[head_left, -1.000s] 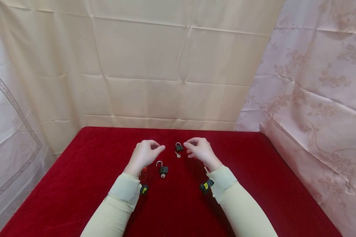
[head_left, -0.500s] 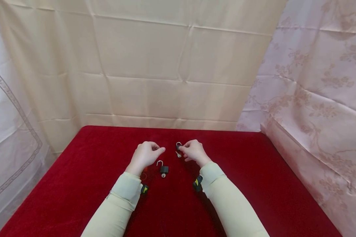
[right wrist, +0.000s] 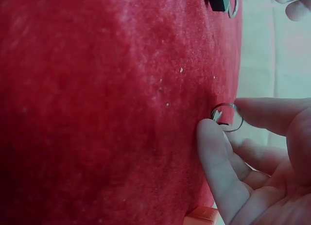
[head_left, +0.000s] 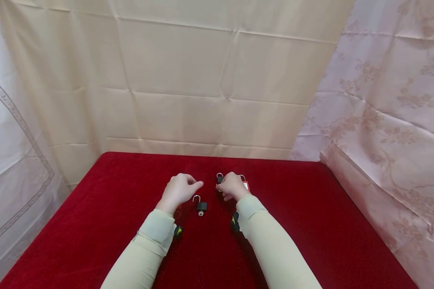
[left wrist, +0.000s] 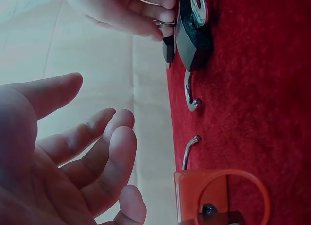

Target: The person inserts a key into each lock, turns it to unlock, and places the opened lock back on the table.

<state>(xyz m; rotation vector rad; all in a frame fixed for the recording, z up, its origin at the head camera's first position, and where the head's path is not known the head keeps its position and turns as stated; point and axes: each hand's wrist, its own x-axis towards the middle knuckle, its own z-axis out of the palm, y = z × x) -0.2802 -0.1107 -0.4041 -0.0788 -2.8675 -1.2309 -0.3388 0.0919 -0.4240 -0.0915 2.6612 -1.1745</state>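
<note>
My right hand (head_left: 233, 186) pinches a small key (right wrist: 216, 116) on a metal ring between thumb and forefinger, low over the cloth. Close behind those fingers stands a black padlock (head_left: 220, 179), partly covered by them. My left hand (head_left: 179, 191) hovers with loosely bent fingers and nothing in them. Below and to its right lies another black padlock (head_left: 201, 206), its shackle swung out and a round-headed key in its base. Under the left wrist, mostly hidden in the head view, is a red padlock (left wrist: 187, 191) with a red ring and a raised shackle.
Another red padlock (head_left: 246, 185) with a white label lies just right of the right hand. Everything rests on a table with a red velvet cloth (head_left: 311, 224). A beige curtain (head_left: 188, 80) hangs behind the table's far edge.
My right hand has moved left and down to the key before the far black padlock and now pinches it. The red padlock on the right has come into view. The left hand stays nearly still.
</note>
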